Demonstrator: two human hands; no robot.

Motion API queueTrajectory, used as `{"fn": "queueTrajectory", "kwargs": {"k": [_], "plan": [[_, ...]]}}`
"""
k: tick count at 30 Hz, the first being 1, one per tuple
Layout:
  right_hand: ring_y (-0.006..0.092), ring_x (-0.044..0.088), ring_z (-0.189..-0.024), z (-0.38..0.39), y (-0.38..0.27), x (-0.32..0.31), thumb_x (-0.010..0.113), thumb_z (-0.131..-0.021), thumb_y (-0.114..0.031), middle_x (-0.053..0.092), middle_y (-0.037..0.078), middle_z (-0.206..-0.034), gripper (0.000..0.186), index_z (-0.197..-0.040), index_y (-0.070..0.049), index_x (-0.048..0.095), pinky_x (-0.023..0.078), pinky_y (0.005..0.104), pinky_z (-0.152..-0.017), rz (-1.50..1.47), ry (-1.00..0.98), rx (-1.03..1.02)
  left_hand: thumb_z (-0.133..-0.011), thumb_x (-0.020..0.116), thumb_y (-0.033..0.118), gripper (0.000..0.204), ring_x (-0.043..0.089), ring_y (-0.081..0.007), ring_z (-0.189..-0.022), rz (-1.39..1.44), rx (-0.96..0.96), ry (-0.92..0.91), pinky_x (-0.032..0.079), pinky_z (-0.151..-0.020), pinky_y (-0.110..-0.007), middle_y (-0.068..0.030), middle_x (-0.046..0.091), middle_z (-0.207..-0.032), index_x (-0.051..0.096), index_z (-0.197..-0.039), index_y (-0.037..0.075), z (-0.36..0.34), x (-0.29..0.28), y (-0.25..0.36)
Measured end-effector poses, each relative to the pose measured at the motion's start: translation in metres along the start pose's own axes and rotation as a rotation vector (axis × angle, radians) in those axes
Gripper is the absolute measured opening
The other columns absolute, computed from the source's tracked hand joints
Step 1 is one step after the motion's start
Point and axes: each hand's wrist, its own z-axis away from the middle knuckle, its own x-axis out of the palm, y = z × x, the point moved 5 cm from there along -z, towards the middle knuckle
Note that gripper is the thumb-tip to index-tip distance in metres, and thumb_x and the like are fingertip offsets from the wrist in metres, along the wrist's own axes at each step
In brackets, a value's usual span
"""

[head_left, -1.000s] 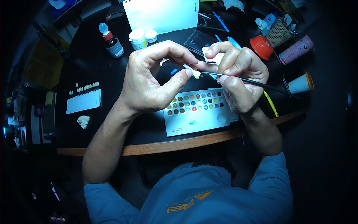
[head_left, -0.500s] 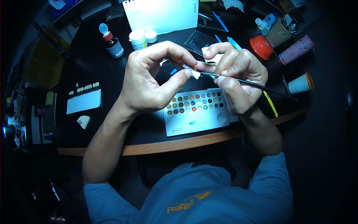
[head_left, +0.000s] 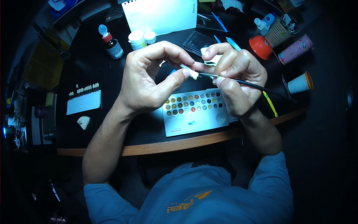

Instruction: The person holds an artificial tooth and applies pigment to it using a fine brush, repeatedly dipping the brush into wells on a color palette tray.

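Note:
My left hand (head_left: 145,80) pinches a small cream tooth-shaped piece (head_left: 194,75) between thumb and fingertips, above the desk. In my right hand (head_left: 240,72) is a thin dark-handled paintbrush (head_left: 257,86), held between thumb and fingers like a pen. Its tip points left and meets the edge of the tooth-shaped piece, or sits just beside it; I cannot tell which. A right fingertip reaches across close to the left fingertips. Under both hands lies a white paint palette (head_left: 203,126) with rows of small coloured wells and a blue smear on its bare front part.
Left on the black desk are a shade-tab holder (head_left: 84,105), a fan-shaped white piece (head_left: 83,122) and a dropper bottle (head_left: 113,48). White jars (head_left: 137,39) and a paper pad (head_left: 160,16) stand behind. A red bowl (head_left: 260,47), cup (head_left: 298,84) and yellow tool (head_left: 270,103) are right.
My hands keep nearly the same place and grip. The tooth-shaped piece has shifted very slightly between my left fingers, and the brush stays at its edge.

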Motion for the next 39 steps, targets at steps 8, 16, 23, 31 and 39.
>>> {"fn": "queueTrajectory", "kwargs": {"k": [8, 16, 23, 31, 39], "plan": [[0.0281, 0.065, -0.106, 0.0001, -0.0017, -0.0020, 0.052, -0.076, 0.015, 0.059, 0.013, -0.078, 0.013, -0.080, 0.003, 0.055, 0.064, 0.0520, -0.090, 0.031, -0.038, -0.057, -0.086, 0.071, -0.001, 0.016, 0.070, -0.0173, -0.090, 0.001, -0.009, 0.006, 0.054, -0.090, -0.034, -0.0131, 0.072, -0.094, 0.070, -0.102, -0.003, 0.0002, -0.0002, 0.0010], [0.0290, 0.067, -0.104, 0.0027, -0.0014, -0.0004, 0.054, -0.075, 0.014, 0.060, 0.012, -0.077, 0.013, -0.080, 0.002, 0.056, 0.065, 0.0492, -0.088, 0.060, -0.032, -0.085, -0.085, 0.071, -0.002, 0.017, 0.070, -0.0170, -0.090, 0.021, -0.024, 0.004, 0.055, -0.088, -0.033, -0.0130, 0.071, -0.094, 0.070, -0.102, -0.004, 0.0018, 0.0011, -0.0011], [0.0288, 0.068, -0.098, 0.0023, -0.0013, -0.0018, 0.060, -0.072, 0.011, 0.061, 0.011, -0.073, 0.012, -0.078, 0.001, 0.057, 0.065, 0.0432, -0.080, 0.107, 0.002, -0.086, -0.085, 0.071, -0.003, 0.017, 0.071, -0.0176, -0.090, 0.032, -0.020, 0.000, 0.054, -0.092, -0.035, -0.0130, 0.071, -0.094, 0.070, -0.102, -0.004, -0.0002, -0.0005, 0.0018], [0.0282, 0.068, -0.096, 0.0037, -0.0023, -0.0013, 0.062, -0.072, 0.009, 0.061, 0.010, -0.072, 0.012, -0.078, -0.001, 0.057, 0.064, 0.0429, -0.080, 0.168, -0.037, -0.117, -0.085, 0.070, -0.003, 0.018, 0.071, -0.0185, -0.093, 0.039, -0.024, -0.008, 0.052, -0.100, -0.039, -0.0133, 0.071, -0.094, 0.070, -0.103, -0.004, 0.0007, 0.0000, 0.0014], [0.0284, 0.069, -0.093, 0.0041, -0.0028, -0.0007, 0.065, -0.069, 0.006, 0.061, 0.008, -0.070, 0.013, -0.076, -0.002, 0.056, 0.060, 0.0401, -0.080, 0.163, -0.027, -0.118, -0.085, 0.071, -0.004, 0.018, 0.070, -0.0179, -0.094, 0.013, -0.045, -0.013, 0.053, -0.096, -0.036, -0.0132, 0.071, -0.096, 0.070, -0.103, -0.004, 0.0010, -0.0005, 0.0011]]}}
